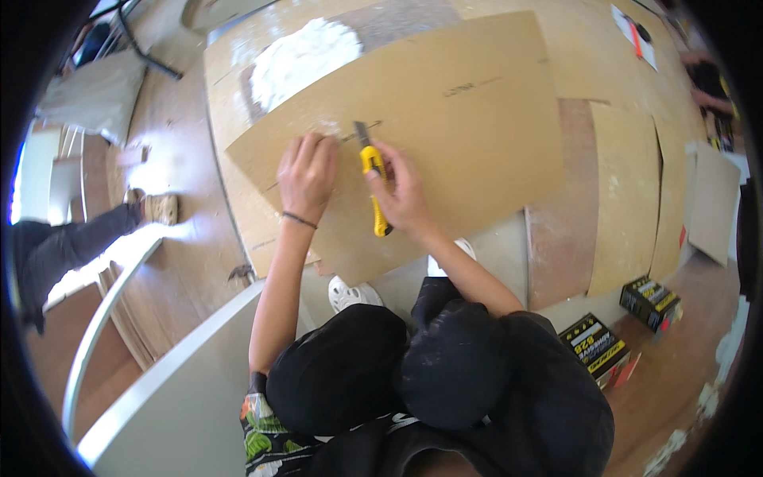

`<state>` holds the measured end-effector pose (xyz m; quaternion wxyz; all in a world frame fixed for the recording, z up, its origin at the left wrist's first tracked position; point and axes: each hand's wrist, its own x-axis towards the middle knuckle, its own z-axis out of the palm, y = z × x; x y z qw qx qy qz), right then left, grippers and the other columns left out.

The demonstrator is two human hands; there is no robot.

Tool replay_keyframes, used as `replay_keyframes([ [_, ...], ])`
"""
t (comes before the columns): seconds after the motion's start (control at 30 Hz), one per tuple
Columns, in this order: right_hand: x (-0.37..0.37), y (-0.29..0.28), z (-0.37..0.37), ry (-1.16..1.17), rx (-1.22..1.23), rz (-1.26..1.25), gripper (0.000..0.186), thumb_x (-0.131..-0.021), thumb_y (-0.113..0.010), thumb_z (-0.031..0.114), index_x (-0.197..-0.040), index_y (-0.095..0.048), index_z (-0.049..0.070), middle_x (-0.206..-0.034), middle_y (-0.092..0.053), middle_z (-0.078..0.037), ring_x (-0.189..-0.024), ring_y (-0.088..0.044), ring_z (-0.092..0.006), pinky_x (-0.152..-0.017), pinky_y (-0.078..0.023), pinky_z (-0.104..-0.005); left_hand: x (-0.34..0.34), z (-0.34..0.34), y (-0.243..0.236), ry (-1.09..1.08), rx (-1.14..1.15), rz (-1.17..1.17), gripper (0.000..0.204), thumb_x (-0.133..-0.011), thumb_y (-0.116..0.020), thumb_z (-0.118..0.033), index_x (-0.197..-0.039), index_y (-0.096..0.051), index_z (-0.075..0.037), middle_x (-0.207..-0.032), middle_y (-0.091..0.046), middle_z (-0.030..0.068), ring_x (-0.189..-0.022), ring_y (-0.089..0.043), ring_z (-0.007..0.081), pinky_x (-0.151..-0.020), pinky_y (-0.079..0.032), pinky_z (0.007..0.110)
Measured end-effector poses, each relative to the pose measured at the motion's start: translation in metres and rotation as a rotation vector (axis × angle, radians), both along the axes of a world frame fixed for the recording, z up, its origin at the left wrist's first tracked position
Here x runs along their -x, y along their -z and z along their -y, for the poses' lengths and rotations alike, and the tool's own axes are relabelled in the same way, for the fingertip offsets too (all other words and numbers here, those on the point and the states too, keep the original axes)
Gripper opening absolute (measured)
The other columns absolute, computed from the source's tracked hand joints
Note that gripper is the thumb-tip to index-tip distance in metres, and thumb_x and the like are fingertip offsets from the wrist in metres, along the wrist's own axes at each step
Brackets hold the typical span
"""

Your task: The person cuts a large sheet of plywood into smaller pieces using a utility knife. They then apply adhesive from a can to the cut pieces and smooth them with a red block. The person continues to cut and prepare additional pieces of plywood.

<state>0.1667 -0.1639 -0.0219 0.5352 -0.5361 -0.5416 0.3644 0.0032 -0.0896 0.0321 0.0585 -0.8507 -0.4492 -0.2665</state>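
Note:
A yellow utility knife point(371, 163) with a dark blade end lies in my right hand point(404, 189), its blade end pointing away from me. Below both hands spreads a large brown board sheet point(469, 119) with pencil-like marks and a curved far left edge. My left hand point(307, 175), a dark band round its wrist, is over the sheet's left part, just left of the knife. Its fingers are drawn together, and whatever is between them is hidden. White dust shows on the sheet beyond those fingertips.
A white powdery heap point(306, 60) sits beyond the sheet. Brown panels point(624, 199) and two black-and-yellow boxes point(594, 348) are at right. A red-and-black tool point(636, 38) lies far right. Another person's leg point(87, 238) is at left, near a curved pale strip point(99, 334).

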Motion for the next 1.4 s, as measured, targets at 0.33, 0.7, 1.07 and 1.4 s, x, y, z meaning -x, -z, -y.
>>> replay_keyframes([
  [0.33, -0.002, -0.006, 0.008, 0.002, -0.054, -0.052, 0.044, -0.096, -0.064, 0.016, -0.135, -0.053, 0.001, -0.104, -0.060, -0.010, -0.088, -0.059, -0.0169, -0.078, -0.051, -0.0303, -0.001, -0.012, 0.005, 0.056, -0.054, -0.103, 0.014, -0.085, -0.070, -0.008, -0.096, -0.063, -0.005, -0.097, -0.063, 0.0082, -0.087, -0.062, 0.0263, -0.073, -0.051, 0.039],
  [0.7, -0.065, -0.066, 0.037, -0.138, 0.079, -0.817, 0.057, -0.098, -0.047, 0.023, -0.150, -0.033, 0.005, -0.095, -0.055, -0.002, -0.063, -0.055, -0.0091, -0.052, -0.048, -0.0238, 0.208, 0.004, 0.004, -0.833, 0.224, 0.364, 0.029, -0.106, -0.038, -0.026, -0.100, -0.051, 0.000, -0.090, -0.060, 0.0265, -0.084, -0.058, 0.0451, -0.077, -0.046, 0.051],
  [1.07, -0.010, -0.047, -0.014, -0.007, -0.410, 1.019, 0.050, -0.081, -0.065, 0.002, -0.131, -0.062, 0.009, -0.119, -0.064, -0.018, -0.112, -0.063, -0.0310, -0.097, -0.048, -0.0472, 0.114, 0.067, 0.043, -0.117, 1.188, 1.514, 0.057, -0.109, -0.037, -0.046, -0.141, -0.045, 0.001, -0.138, -0.056, 0.0156, -0.126, -0.056, 0.0238, -0.108, -0.045, 0.038],
  [1.4, 0.004, -0.066, -0.023, -0.531, -0.803, 1.015, 0.041, -0.088, -0.061, 0.017, -0.128, -0.063, 0.009, -0.146, -0.054, -0.011, -0.139, -0.048, -0.0276, -0.116, -0.039, -0.0508, 0.085, 0.038, -0.004, -0.109, 0.887, 1.637, 0.037, -0.108, -0.048, -0.026, -0.135, -0.054, -0.001, -0.131, -0.063, 0.0056, -0.119, -0.058, 0.0143, -0.103, -0.044, 0.030],
])
